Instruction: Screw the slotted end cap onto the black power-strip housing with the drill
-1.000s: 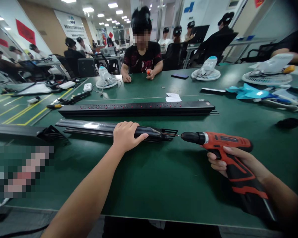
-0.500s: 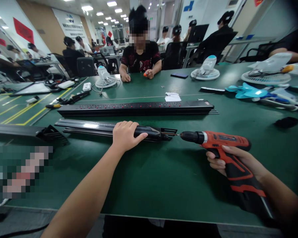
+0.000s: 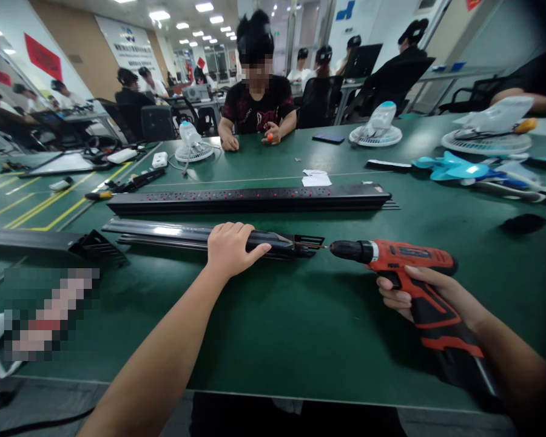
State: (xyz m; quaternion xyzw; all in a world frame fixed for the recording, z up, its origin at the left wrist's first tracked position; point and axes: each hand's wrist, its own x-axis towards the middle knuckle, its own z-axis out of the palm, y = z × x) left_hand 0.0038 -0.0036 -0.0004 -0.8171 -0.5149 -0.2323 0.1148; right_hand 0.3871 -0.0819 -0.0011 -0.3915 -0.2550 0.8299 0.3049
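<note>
My left hand (image 3: 230,247) is wrapped over a long black metal housing (image 3: 164,231), pressing it to the green table; its thumb points right and its fingertips go out of sight behind. Slotted black strips show at the housing's right end. My right hand (image 3: 430,291) grips the handle of a red and black cordless drill (image 3: 414,255), with a finger at the trigger. The drill lies level, its thin bit pointing left into the housing's right end. Exactly where the tip sits is too small to tell. Behind lies a long black strip (image 3: 255,197) with red dots.
Another black housing (image 3: 31,240) lies at the left. White fan parts (image 3: 375,130) and blue fan blades (image 3: 459,167) are at the back right. A screwdriver (image 3: 100,195) rests at the far left. Across the table (image 3: 300,346) sits a person (image 3: 258,106) holding a small orange thing.
My hands, the drill and the housing stay almost in place. The person opposite has shifted the small orange thing slightly.
</note>
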